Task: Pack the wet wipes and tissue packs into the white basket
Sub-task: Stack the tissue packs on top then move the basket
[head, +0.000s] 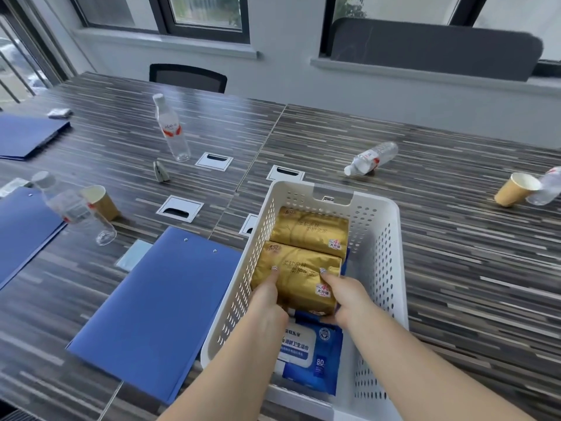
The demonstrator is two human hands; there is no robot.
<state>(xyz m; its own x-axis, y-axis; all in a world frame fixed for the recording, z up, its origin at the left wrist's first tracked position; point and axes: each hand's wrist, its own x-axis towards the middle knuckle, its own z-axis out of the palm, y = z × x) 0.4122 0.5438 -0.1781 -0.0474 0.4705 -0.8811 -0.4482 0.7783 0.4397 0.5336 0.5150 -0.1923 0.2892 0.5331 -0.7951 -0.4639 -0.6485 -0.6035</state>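
A white perforated basket (382,253) stands on the striped table in front of me. Inside it, a gold tissue pack (309,232) lies at the far end. A second gold tissue pack (299,276) lies just nearer, and both hands grip it: my left hand (267,299) on its left side, my right hand (346,294) on its right side. A blue wet wipes pack (312,357) lies flat on the basket floor at the near end, partly under my arms. More blue packaging shows beneath the held tissue pack.
A blue folder (158,308) lies just left of the basket, with other blue folders (27,135) further left. Water bottles (171,129) (372,158) (73,208) and paper cups (101,202) (516,189) are scattered on the table. Cable hatches (179,208) sit mid-table. A chair (188,77) stands behind.
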